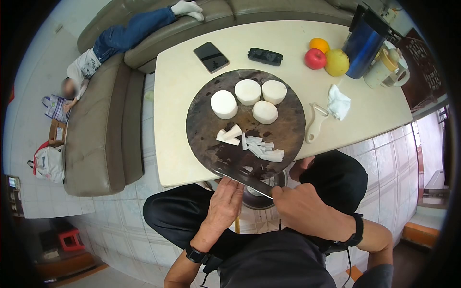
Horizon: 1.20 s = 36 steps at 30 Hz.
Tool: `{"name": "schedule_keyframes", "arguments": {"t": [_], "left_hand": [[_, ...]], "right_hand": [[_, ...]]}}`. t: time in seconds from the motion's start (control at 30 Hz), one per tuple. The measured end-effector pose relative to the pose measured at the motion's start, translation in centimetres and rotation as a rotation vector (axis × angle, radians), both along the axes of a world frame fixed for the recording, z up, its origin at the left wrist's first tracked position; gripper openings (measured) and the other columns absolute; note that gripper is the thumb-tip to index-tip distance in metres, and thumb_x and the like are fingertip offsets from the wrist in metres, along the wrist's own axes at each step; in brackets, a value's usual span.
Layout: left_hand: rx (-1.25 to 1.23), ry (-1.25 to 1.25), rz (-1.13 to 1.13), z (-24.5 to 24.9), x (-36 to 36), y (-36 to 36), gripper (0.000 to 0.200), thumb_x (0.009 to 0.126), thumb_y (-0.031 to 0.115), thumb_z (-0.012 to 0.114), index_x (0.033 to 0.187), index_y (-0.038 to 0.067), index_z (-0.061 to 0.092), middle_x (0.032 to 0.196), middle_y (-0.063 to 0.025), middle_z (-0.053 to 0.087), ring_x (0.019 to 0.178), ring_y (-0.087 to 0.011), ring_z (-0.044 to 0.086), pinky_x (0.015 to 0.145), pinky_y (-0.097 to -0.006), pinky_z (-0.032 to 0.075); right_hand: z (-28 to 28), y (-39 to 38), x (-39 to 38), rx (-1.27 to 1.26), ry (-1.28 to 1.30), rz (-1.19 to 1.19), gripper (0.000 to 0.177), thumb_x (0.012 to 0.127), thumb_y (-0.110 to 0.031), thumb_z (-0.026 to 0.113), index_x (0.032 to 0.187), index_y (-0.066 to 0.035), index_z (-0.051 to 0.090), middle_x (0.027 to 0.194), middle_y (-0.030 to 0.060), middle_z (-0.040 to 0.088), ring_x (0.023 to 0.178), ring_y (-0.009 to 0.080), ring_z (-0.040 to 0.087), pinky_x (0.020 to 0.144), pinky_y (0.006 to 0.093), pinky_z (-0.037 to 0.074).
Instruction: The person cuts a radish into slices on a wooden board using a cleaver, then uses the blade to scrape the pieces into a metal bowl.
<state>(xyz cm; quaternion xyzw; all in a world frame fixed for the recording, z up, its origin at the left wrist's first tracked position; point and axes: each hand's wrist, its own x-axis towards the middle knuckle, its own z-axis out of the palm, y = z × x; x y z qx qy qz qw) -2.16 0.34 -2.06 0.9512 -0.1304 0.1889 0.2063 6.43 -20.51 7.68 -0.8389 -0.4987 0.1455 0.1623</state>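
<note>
Holding knife [253,183] above metal basin [255,202]: right hand [301,204]

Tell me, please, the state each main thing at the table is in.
Right hand: closed around the knife
Knife: held, blade at the board's near edge
Left hand: fingertips at the blade
Board: stained, lying flat
Four white rounds: cut, lying flat
White chunks: cut, lying together
White strips: cut, loosely piled
Phone: lying flat, screen dark
Peeler: lying unheld
Tissue: crumpled
Fruits: whole on visible sides
Blue jug: upright
</note>
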Motion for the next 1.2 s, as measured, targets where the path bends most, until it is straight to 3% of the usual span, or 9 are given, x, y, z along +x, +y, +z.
{"name": "schedule_keyframes", "arguments": {"t": [0.2,0.27,0.73,0.9,0.97,1.2], "left_hand": [[-0.004,0.003,-0.004,0.4,0.0,0.0,0.036,0.071,-0.007,0.067,0.108,-0.010,0.065,0.110,-0.0206,0.062,0.112,-0.0386,0.059,0.096,-0.0441,0.052],[0.009,-0.002,-0.003,0.6,0.1,-0.1,0.036,0.072,-0.007,0.068,0.107,-0.010,0.065,0.110,-0.0205,0.062,0.112,-0.0386,0.059,0.096,-0.0444,0.052],[0.000,-0.014,-0.021,-0.3,-0.1,0.2,0.032,0.069,-0.007,0.068,0.101,-0.010,0.064,0.106,-0.0212,0.061,0.108,-0.0407,0.059,0.093,-0.0461,0.052],[0.006,-0.027,-0.012,-0.1,-0.1,0.1,0.038,0.068,-0.007,0.067,0.106,-0.010,0.064,0.108,-0.0210,0.061,0.110,-0.0399,0.058,0.095,-0.0458,0.052],[-0.007,-0.019,-0.017,0.5,0.2,0.1,0.039,0.068,-0.008,0.067,0.107,-0.010,0.064,0.109,-0.0207,0.061,0.110,-0.0394,0.058,0.095,-0.0455,0.051],[-0.003,-0.029,-0.025,-0.1,0.1,0.3,0.042,0.069,-0.008,0.067,0.111,-0.009,0.064,0.112,-0.0191,0.060,0.112,-0.0373,0.058,0.097,-0.0447,0.051]], "right_hand": [[-0.8,0.8,-0.2,0.017,-0.012,-0.033,0.017,0.070,-0.004,0.064,0.082,0.004,0.055,0.065,0.0127,0.059,0.054,0.0298,0.064,0.045,0.0383,0.045],[-0.5,0.5,-0.2,-0.009,0.006,-0.027,0.017,0.070,-0.004,0.065,0.082,0.005,0.055,0.068,0.0179,0.063,0.056,0.0311,0.066,0.049,0.0375,0.050],[0.7,0.5,-0.4,-0.030,-0.003,0.003,0.018,0.069,-0.002,0.065,0.083,0.005,0.056,0.068,0.0161,0.063,0.057,0.0302,0.067,0.049,0.0377,0.051],[-0.6,1.9,-0.2,0.012,-0.062,-0.034,0.015,0.069,-0.003,0.063,0.080,0.002,0.054,0.066,0.0146,0.062,0.054,0.0312,0.064,0.047,0.0393,0.047],[-0.7,1.5,0.1,-0.017,0.057,-0.097,0.014,0.072,-0.004,0.063,0.081,0.005,0.057,0.066,0.0191,0.064,0.059,0.0336,0.067,0.051,0.0411,0.051],[0.6,-0.1,0.2,-0.002,0.083,-0.089,0.012,0.072,-0.004,0.062,0.080,0.003,0.057,0.067,0.0179,0.064,0.057,0.0338,0.066,0.051,0.0424,0.050]]}}
